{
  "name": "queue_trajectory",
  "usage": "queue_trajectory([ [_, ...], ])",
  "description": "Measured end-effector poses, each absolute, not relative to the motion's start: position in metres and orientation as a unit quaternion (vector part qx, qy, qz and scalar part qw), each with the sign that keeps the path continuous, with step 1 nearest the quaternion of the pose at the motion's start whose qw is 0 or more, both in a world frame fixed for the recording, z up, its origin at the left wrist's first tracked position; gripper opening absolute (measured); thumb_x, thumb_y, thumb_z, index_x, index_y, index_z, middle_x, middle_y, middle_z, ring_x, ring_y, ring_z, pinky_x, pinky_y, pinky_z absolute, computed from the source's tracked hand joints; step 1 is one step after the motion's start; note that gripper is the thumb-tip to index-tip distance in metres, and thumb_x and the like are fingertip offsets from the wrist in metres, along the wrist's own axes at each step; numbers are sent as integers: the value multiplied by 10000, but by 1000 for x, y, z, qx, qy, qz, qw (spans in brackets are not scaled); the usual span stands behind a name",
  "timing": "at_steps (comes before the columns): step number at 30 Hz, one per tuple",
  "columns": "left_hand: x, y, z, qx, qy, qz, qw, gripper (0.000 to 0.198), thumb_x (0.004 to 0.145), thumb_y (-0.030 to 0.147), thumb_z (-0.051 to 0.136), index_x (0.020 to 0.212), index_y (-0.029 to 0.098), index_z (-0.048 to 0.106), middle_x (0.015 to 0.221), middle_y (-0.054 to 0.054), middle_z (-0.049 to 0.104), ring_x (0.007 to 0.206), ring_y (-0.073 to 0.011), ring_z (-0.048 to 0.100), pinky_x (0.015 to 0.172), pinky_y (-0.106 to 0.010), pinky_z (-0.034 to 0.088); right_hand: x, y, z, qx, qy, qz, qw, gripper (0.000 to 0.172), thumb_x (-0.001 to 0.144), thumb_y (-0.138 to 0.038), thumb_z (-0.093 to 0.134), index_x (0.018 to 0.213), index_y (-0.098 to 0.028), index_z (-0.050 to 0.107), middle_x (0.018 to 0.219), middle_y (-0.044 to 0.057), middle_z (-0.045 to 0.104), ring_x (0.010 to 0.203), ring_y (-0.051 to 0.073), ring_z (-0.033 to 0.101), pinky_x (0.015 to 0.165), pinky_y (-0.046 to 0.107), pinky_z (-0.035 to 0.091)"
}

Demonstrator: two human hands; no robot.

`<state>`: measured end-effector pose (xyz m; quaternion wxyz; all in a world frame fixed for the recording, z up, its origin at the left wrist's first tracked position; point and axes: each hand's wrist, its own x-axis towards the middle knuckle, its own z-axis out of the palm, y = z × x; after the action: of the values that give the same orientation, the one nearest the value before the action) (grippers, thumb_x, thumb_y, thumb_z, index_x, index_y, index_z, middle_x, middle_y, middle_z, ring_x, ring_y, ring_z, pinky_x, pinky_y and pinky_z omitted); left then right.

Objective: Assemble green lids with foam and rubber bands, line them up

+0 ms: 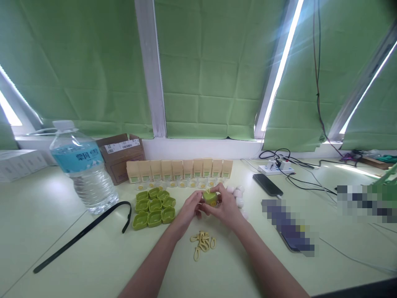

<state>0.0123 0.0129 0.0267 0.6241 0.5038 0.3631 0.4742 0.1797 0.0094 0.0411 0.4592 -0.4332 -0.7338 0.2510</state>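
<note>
Between my two hands, above the middle of the table, is a small green container (210, 198) with a yellow mark on its lower side. The fingers of my left hand (190, 207) close on its left side. My right hand (228, 208) grips it from the right, with a finger at its top. Nearer to me lies a small pile of pale yellow loops (203, 243), perhaps clips. Left of my hands stand several green square cups (155, 205), grouped in rows. Round white pieces (239, 202) sit just right of my right hand, which partly hides them.
Behind stands a row of brown paper packets (182, 169), with small clear containers (182, 183) in front. To the left are a large water bottle (89, 176), a cardboard box (122, 159) and a black strap (82, 235). On the right are a phone (267, 184) and a power strip (276, 169) with cables.
</note>
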Motion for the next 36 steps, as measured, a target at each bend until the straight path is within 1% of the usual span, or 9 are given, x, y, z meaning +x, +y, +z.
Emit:
queue_trajectory([
  [2, 14, 14, 23, 519, 365, 465, 617, 457, 880, 604, 514, 1095, 203, 554, 781, -10, 612, 659, -149, 638, 524, -227, 360, 179, 9, 41, -443, -739, 246, 445, 418, 734, -445, 752, 1008, -252, 502, 738, -33, 638, 620, 170, 607, 541, 272, 461],
  [6, 13, 16, 20, 512, 364, 466, 622, 474, 886, 619, 491, 1085, 191, 535, 734, -8, 622, 647, -151, 638, 549, -228, 381, 179, 7, 43, -435, -752, 259, 421, 381, 793, -457, 701, 1076, -259, 539, 893, 2, 682, 667, 165, 638, 587, 281, 492],
  [10, 11, 18, 20, 490, 384, 487, 613, 464, 852, 587, 571, 1075, 180, 554, 728, 9, 599, 591, -121, 587, 564, -232, 411, 179, 8, 44, -430, -770, 254, 398, 292, 909, -437, 570, 1149, -271, 574, 1049, 27, 686, 635, 139, 630, 604, 284, 496],
  [12, 12, 19, 19, 491, 404, 495, 592, 461, 816, 560, 636, 1069, 181, 572, 718, 25, 568, 569, -108, 563, 563, -235, 426, 180, 8, 44, -426, -777, 231, 401, 256, 944, -412, 516, 1143, -274, 600, 1107, 34, 676, 664, 142, 631, 608, 283, 493],
  [17, 14, 20, 19, 501, 430, 494, 566, 448, 781, 531, 680, 1033, 169, 601, 778, -3, 596, 575, -116, 596, 521, -224, 400, 180, 11, 42, -405, -787, 202, 420, 183, 944, -352, 521, 1023, -256, 655, 1060, 41, 674, 736, 164, 634, 638, 286, 496],
  [22, 14, 20, 21, 475, 418, 502, 590, 460, 787, 492, 680, 1096, 160, 603, 763, -19, 620, 620, -131, 629, 530, -216, 392, 182, 17, 35, -427, -773, 195, 427, 200, 953, -365, 502, 998, -225, 636, 1053, 57, 676, 632, 139, 604, 626, 286, 486],
  [25, 12, 21, 22, 461, 416, 503, 601, 488, 779, 484, 695, 1128, 157, 594, 767, -26, 632, 628, -135, 638, 548, -222, 401, 182, 22, 30, -442, -760, 215, 426, 220, 968, -383, 472, 1023, -217, 606, 1002, 50, 683, 588, 129, 614, 608, 275, 479],
  [30, 10, 21, 20, 506, 425, 497, 562, 563, 736, 487, 755, 1167, 167, 586, 910, -65, 663, 666, -138, 652, 583, -236, 431, 181, 24, 26, -438, -768, 231, 406, 183, 954, -387, 511, 972, -223, 590, 928, 18, 692, 575, 122, 627, 617, 257, 467],
  [36, 10, 19, 20, 505, 426, 499, 560, 647, 739, 468, 767, 1270, 195, 518, 936, -80, 681, 698, -166, 679, 650, -276, 494, 181, 22, 27, -439, -776, 207, 403, 183, 947, -398, 518, 931, -224, 572, 1002, 40, 707, 587, 130, 611, 606, 264, 458],
])
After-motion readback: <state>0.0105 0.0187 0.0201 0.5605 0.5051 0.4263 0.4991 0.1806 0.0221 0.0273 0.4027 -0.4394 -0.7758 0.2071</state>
